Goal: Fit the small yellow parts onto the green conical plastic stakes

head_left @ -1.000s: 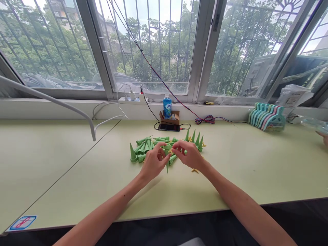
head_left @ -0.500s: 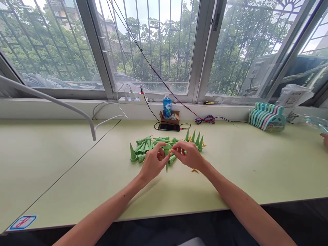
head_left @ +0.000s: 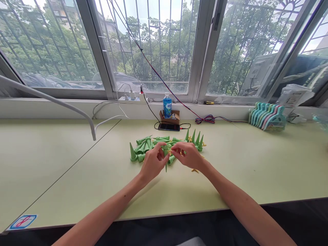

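One green spike [head_left: 166, 151], point down over the table [head_left: 189, 196], back from its near edge: left hand [head_left: 153, 163] grips it, right hand [head_left: 189, 155] pinches a yellow bit [head_left: 169, 152]. Probably light, stiff plastic; grab the wide end.

At eight o'clock, a blue-edged sticker [head_left: 23, 221] on the table [head_left: 77, 191] bears a red looped mark, perhaps an 8, while the white lettering on the blue bottle [head_left: 167, 108] at twelve o'clock is too small to read.

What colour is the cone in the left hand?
Green; the cone shows in the head view.
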Motion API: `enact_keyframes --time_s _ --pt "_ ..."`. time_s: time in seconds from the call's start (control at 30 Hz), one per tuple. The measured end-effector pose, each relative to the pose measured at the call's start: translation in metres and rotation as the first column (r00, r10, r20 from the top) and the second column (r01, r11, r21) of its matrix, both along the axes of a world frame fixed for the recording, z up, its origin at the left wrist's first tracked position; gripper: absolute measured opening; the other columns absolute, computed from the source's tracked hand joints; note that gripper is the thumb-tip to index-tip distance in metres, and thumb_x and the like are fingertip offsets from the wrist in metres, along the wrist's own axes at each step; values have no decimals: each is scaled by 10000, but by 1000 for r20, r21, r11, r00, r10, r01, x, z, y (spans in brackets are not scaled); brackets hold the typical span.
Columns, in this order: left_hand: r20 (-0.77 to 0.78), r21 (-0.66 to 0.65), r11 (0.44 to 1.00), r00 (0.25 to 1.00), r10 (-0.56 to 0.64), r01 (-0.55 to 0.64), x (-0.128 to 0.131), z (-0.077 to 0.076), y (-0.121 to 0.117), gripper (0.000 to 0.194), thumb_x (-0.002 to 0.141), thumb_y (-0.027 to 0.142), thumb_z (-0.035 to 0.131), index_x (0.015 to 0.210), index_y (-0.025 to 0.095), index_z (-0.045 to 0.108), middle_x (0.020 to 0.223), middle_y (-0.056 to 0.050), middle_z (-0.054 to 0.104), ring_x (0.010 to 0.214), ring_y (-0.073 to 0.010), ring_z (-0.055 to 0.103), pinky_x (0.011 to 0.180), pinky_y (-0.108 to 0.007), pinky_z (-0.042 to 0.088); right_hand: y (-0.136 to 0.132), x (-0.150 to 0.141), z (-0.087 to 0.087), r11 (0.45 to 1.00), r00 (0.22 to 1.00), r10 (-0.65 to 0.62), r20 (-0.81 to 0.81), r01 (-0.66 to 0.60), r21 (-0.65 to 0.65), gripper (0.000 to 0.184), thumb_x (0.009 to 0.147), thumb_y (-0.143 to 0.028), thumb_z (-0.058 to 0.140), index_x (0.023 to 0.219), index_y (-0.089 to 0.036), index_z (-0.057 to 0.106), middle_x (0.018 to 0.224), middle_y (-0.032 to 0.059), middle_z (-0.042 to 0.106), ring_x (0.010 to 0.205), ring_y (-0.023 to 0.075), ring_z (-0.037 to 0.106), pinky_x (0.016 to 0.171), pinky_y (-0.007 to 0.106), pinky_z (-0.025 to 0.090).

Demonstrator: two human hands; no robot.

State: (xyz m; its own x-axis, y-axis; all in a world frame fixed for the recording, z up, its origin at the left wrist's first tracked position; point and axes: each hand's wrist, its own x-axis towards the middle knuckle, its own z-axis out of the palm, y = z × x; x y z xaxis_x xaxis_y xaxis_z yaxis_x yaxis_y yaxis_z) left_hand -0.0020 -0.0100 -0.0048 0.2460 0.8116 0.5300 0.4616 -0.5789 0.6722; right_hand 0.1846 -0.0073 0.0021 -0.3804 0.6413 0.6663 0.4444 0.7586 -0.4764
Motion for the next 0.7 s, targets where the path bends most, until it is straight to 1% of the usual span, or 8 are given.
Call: enact_keyframes --time_s 0.23,0.4,0.5,0.7 --pt "-15 16 1000 1000 9 -9 -1 -3 3 262 830 266 607 1082 228 548 606 81 477 475 -85 439 486 -197 366 0 -1 0 1000 1000 10 -9 -10 -29 107 924 -259 564 872 -203 639 745 31 660 634 136 566 574 252 459" --pt "-48 20 1000 999 16 -15 -2 -6 4 255 835 257 602 1083 229 551 607 81 474 490 -89 446 508 -204 377 1 -1 -2 999 1000 24 -13 -25 -31 101 924 -249 562 888 -198 641 744 31 655 628 132 549 576 246 453" --pt "-67 34 999 997 23 -21 -2 -7 5 253 842 259 597 1088 229 550 610 81 469 497 -90 446 520 -206 380 1 -1 -2 998 1000 30 -3 -30 -53 119 935 -257 545 883 -202 637 770 38 670 636 136 548 585 250 449" --pt "-105 79 996 994 40 -32 -3 -9 6 248 844 239 591 1087 228 548 613 81 473 505 -92 454 539 -210 381 0 -1 -3 995 999 27 20 -26 -92 123 946 -240 524 895 -203 630 714 11 635 589 118 513 577 235 430"
